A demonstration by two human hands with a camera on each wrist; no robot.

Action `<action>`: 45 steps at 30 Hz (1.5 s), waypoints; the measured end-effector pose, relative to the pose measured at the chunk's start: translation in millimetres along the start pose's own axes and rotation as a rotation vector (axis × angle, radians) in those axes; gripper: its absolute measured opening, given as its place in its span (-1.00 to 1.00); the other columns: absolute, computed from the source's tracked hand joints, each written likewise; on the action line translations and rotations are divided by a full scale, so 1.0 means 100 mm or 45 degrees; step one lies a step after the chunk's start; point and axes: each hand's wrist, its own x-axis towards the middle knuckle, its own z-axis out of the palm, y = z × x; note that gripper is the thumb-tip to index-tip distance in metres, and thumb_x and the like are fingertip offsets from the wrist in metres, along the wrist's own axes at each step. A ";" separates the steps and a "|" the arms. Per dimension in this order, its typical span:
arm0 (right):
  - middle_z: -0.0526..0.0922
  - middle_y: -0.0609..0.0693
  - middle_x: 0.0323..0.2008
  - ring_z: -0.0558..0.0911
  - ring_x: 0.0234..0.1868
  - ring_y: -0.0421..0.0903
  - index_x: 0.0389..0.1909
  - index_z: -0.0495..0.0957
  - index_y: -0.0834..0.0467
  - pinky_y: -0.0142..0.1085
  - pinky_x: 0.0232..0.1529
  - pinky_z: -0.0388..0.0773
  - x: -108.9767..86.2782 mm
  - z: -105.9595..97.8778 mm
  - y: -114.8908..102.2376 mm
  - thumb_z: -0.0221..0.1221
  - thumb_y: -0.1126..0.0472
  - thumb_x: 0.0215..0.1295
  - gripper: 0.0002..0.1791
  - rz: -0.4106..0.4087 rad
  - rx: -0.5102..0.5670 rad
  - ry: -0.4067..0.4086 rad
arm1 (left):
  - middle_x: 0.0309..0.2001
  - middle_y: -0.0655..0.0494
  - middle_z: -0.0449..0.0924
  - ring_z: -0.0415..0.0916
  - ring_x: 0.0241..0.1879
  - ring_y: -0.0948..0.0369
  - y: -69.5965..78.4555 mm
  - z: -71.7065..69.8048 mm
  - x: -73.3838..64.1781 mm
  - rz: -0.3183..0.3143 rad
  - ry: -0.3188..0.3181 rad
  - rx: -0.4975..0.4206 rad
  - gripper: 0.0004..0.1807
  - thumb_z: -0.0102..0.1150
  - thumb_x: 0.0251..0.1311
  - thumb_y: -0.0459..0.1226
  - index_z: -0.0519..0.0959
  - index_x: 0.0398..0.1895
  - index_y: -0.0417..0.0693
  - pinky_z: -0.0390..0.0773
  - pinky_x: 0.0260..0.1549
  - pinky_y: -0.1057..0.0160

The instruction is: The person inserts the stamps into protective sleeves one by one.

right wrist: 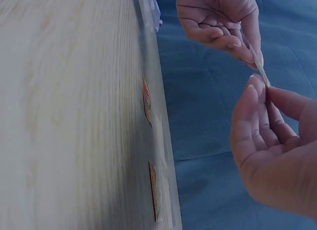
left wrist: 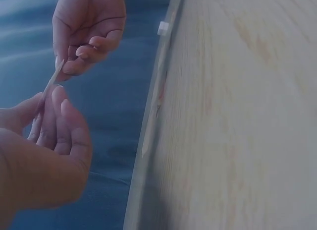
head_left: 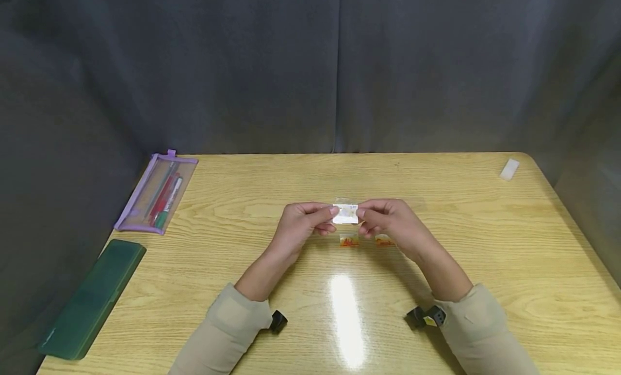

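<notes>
- Two tan cloth sleeves [head_left: 237, 326] come in closest, folded at the wrists, and small black gadgets [head_left: 278, 321] stick out beside them
- A long green case [head_left: 92, 302] lies at the left edge of the table [head_left: 485, 272], smooth and hard, with round corners
- The table is yellow-brown with wavy wood lines, and it shines where a bright strip of light falls on it
- Two small flat pieces, the left orange piece [head_left: 349, 240] and the right orange piece [head_left: 385, 240], lie just past the hands' shadows, and the right hand partly hides one
- The left hand [head_left: 302, 224] and the right hand [head_left: 394, 224] are up over the middle of the table, each pinching one end of the white card [head_left: 345, 216] between thumb and fingers
- The white card is small, flat and thin, with straight sides, a pale patch, tiny dark marks in one corner and a clear bit at its top
- A see-through pouch [head_left: 138, 194] with purple edges holds pens [head_left: 165, 201], far left
- A white block [head_left: 509, 169] sits far right
- Dark, soft cloth [head_left: 218, 73] hangs behind
</notes>
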 end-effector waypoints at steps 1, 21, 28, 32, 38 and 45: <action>0.70 0.09 -0.27 0.70 -0.35 -0.20 0.09 0.57 0.43 -0.33 -0.25 0.73 0.00 0.00 0.00 0.12 0.22 0.51 -0.65 0.000 -0.003 0.006 | -0.44 0.10 0.74 0.70 -0.50 0.28 0.00 0.00 0.00 0.000 -0.001 0.003 -0.71 0.37 0.26 -0.26 0.72 -0.11 -0.36 0.68 -0.44 0.34; 0.72 -0.03 -0.34 0.74 -0.31 -0.16 0.05 0.56 0.47 -0.23 -0.15 0.77 -0.01 0.01 0.02 0.14 0.24 0.48 -0.65 0.027 0.041 0.017 | -0.33 -0.02 0.78 0.70 -0.47 0.28 -0.01 0.00 0.01 -0.050 -0.048 0.104 -0.69 0.36 0.29 -0.23 0.72 -0.08 -0.32 0.76 -0.30 0.19; 0.72 0.01 -0.31 0.74 -0.29 -0.14 0.08 0.54 0.48 -0.28 -0.17 0.76 0.00 -0.02 0.01 0.16 0.23 0.48 -0.62 0.033 0.084 0.032 | -0.22 -0.23 0.79 0.73 -0.46 0.27 0.02 -0.05 0.00 -0.049 -0.046 0.132 -0.71 0.33 0.31 -0.22 0.73 -0.06 -0.28 0.74 -0.10 -0.11; 0.74 0.05 -0.28 0.74 -0.29 -0.15 0.10 0.54 0.49 -0.29 -0.17 0.76 0.00 -0.03 0.01 0.16 0.25 0.48 -0.62 0.038 0.081 0.019 | -0.31 -0.11 0.81 0.72 -0.47 0.26 0.02 -0.05 0.00 -0.054 -0.029 0.136 -0.73 0.35 0.30 -0.21 0.75 -0.11 -0.26 0.76 -0.16 -0.03; 0.74 0.09 -0.27 0.74 -0.31 -0.17 0.08 0.54 0.51 -0.27 -0.17 0.76 0.00 -0.03 0.01 0.13 0.28 0.48 -0.65 0.036 0.066 0.008 | -0.39 -0.02 0.81 0.73 -0.49 0.25 0.03 -0.05 0.00 -0.047 -0.038 0.153 -0.72 0.34 0.30 -0.20 0.75 -0.15 -0.28 0.78 -0.23 0.02; 0.73 0.10 -0.30 0.74 -0.33 -0.16 0.01 0.55 0.49 -0.23 -0.18 0.77 0.01 -0.01 0.01 0.14 0.29 0.47 -0.69 0.028 0.056 0.015 | -0.33 -0.10 0.81 0.71 -0.49 0.27 0.04 -0.04 0.00 -0.052 -0.057 0.150 -0.72 0.33 0.30 -0.22 0.74 -0.13 -0.30 0.76 -0.19 -0.05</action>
